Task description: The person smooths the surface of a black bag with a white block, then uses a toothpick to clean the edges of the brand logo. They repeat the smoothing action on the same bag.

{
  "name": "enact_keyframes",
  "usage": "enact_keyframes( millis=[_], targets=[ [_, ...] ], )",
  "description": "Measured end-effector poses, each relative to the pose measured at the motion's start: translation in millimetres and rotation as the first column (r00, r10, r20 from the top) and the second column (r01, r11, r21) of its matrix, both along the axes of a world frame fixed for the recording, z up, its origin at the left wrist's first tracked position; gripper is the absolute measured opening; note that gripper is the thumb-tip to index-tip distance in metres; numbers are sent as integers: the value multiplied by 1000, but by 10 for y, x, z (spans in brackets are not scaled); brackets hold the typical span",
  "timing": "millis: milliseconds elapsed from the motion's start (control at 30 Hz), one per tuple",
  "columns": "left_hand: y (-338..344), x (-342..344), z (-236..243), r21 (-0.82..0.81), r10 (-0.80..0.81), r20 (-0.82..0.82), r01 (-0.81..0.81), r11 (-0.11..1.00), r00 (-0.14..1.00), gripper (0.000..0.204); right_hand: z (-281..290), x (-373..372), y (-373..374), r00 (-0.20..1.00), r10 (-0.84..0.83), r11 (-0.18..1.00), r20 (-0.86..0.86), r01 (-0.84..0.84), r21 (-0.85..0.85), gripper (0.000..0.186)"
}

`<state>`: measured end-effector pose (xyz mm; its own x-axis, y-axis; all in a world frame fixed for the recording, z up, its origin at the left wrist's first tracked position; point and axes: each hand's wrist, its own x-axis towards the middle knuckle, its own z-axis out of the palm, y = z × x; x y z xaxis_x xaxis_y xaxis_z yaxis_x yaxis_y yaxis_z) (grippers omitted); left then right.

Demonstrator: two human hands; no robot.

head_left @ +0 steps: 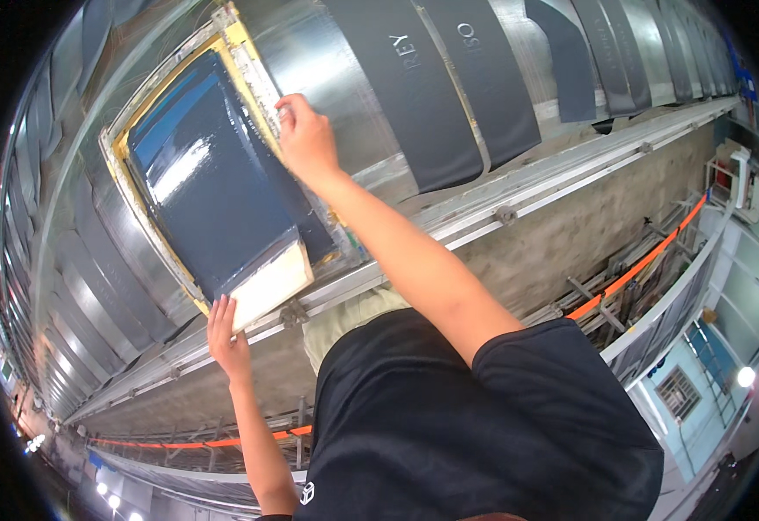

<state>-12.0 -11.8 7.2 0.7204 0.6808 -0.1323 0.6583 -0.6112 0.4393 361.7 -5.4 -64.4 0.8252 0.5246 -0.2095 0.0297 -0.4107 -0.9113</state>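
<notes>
A screen-printing frame [262, 82] with yellow tape and worn white edges rests on the shiny metal table. Its mesh [214, 174] is coated with glossy dark blue-black ink. My right hand [308, 143] is closed around the frame's right-hand side, fingers curled over the edge. At the near left corner, my left hand [227, 337] grips the frame edge, its fingers next to a cream, flat board-like squeegee [273, 285]. This squeegee lies across the near end of the screen, with dark ink along its far edge. What the left thumb presses on is hidden.
Dark grey fabric pieces [405, 87] with printed lettering lie in a row along the table. A metal rail [562, 193] with clamps follows the near edge. Below are stacked metal bars [614, 282] and an orange strip [640, 276]. Lamps shine at lower left and right.
</notes>
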Motion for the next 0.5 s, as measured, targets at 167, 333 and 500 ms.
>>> enact_keyframes(
  millis=[167,333,500],
  targets=[
    [186,-73,-130,-28,66,96,-63,998,993,67,-63,-29,-16,985,-10,1000,172,11,-3,16],
    [678,89,-212,127,24,190,-49,991,981,63,59,3,41,963,31,998,269,-17,-54,21],
    [1209,380,-439,187,-17,230,-27,982,973,61,-56,116,-21,960,105,978,260,-52,-204,23]
  ],
)
